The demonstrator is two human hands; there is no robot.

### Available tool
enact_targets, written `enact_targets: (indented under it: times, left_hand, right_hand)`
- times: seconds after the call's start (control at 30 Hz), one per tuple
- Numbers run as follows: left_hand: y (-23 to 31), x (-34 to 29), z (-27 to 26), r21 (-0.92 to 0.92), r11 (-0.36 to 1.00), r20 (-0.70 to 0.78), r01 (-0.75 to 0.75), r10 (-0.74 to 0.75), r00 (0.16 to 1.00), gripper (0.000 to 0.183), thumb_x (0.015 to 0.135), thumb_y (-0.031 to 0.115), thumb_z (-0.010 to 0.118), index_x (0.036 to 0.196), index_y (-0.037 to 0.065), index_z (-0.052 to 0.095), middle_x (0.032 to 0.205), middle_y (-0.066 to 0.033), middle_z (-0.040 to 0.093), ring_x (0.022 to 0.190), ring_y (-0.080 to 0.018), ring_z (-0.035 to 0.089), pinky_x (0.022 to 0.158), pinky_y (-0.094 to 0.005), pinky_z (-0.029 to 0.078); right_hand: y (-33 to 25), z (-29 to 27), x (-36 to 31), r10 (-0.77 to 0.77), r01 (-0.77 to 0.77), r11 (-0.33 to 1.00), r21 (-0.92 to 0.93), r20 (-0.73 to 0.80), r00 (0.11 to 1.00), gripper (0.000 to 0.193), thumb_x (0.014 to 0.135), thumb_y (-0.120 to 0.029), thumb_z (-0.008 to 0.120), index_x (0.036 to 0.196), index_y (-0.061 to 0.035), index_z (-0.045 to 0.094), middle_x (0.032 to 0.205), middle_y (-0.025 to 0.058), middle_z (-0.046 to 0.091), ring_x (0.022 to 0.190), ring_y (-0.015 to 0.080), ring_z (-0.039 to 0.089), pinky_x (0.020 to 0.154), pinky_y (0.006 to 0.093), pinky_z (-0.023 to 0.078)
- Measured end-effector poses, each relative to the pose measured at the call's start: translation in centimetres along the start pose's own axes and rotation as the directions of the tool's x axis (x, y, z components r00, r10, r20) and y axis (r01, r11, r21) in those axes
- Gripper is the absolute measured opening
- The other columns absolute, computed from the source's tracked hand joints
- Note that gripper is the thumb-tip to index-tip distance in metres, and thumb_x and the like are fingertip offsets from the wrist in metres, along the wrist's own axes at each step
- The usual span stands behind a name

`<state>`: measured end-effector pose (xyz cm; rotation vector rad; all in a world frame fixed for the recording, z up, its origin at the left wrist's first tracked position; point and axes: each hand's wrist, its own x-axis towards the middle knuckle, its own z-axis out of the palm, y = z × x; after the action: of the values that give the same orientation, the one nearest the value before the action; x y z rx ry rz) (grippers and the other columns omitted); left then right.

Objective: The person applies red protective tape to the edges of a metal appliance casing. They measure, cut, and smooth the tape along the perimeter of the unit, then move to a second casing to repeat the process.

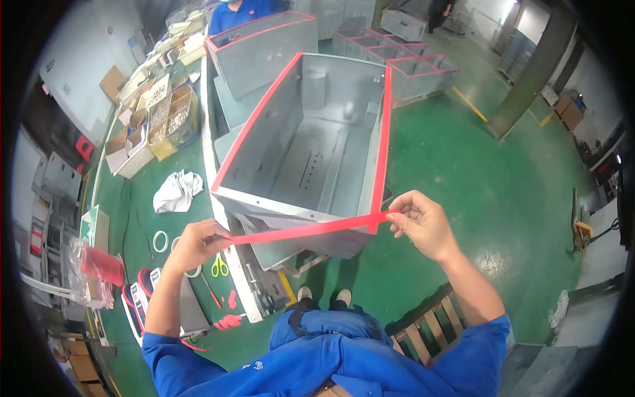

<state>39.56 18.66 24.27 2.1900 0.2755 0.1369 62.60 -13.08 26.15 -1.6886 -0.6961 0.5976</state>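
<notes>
A strip of red tape [304, 229] is stretched between my two hands in front of a grey metal box [331, 145]. My left hand [198, 246] pinches its left end, a little off the box's near left corner. At the other end, my right hand [424, 223] pinches the tape just past the near right corner. The tape slants along the box's near edge, low at the left and meeting the corner at the right; whether it sticks there I cannot tell. Red tape lines the box's left and right rims, while the near rim shows bare metal at the left.
On the green bench at left lie a white cloth [178, 192], yellow-green scissors [219, 266], tape rings [161, 241] and a red roll [102, 263]. Bins of small parts [173, 122] stand farther back. Another taped box [264, 53] stands behind, near a person in blue [241, 13]. A wooden pallet [430, 327] lies at right.
</notes>
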Motion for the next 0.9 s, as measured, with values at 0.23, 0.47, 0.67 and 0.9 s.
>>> enact_targets:
  times: [0.23, 0.47, 0.67, 0.9]
  left_hand:
    - [-0.4, 3.5, -3.5, 0.002, 1.000, -0.052, -0.002, 0.002, 0.999, 0.007, 0.081, 0.003, 0.058, 0.088, 0.000, 0.057, 0.072, -0.0015, 0.052, 0.059, -0.0076, 0.050, 0.055, -0.0220, 0.041]
    - [-3.6, 5.8, -4.5, -0.339, 0.936, -0.155, 0.097, -0.157, 0.975, 0.006, 0.077, 0.008, 0.064, 0.080, 0.004, 0.061, 0.066, 0.0003, 0.057, 0.056, -0.0050, 0.050, 0.045, -0.0179, 0.037]
    - [-3.8, 6.9, -3.9, -0.430, 0.898, -0.195, 0.091, -0.191, 0.962, 0.008, 0.078, 0.010, 0.064, 0.079, 0.004, 0.061, 0.065, -0.0003, 0.056, 0.054, -0.0052, 0.048, 0.044, -0.0198, 0.036]
    - [-4.3, 7.3, -4.6, -0.361, 0.921, -0.170, 0.147, -0.220, 0.961, 0.012, 0.078, 0.013, 0.064, 0.076, 0.004, 0.058, 0.060, 0.0004, 0.053, 0.051, -0.0055, 0.048, 0.042, -0.0192, 0.034]
  right_hand:
    - [0.3, 0.9, 1.2, 0.004, -0.005, 0.994, -0.112, -0.014, 1.000, 0.006, 0.083, -0.010, 0.055, 0.085, -0.0049, 0.051, 0.071, -0.0001, 0.053, 0.062, 0.0065, 0.051, 0.053, 0.0198, 0.042]
    - [-0.3, 2.1, 1.5, 0.085, -0.075, 0.993, 0.088, -0.115, 0.990, 0.009, 0.083, -0.006, 0.055, 0.091, -0.0008, 0.053, 0.073, 0.0036, 0.056, 0.062, 0.0082, 0.053, 0.054, 0.0211, 0.046]
    - [0.3, 1.8, 1.3, 0.215, -0.207, 0.975, 0.077, -0.113, 0.970, 0.010, 0.082, -0.008, 0.057, 0.085, 0.0007, 0.053, 0.074, 0.0062, 0.057, 0.062, 0.0097, 0.054, 0.054, 0.0219, 0.046]
    - [0.6, 1.4, 1.4, 0.316, -0.316, 0.946, -0.073, -0.014, 0.949, 0.012, 0.080, -0.013, 0.060, 0.081, -0.0021, 0.056, 0.071, 0.0022, 0.056, 0.062, 0.0080, 0.052, 0.054, 0.0213, 0.043]
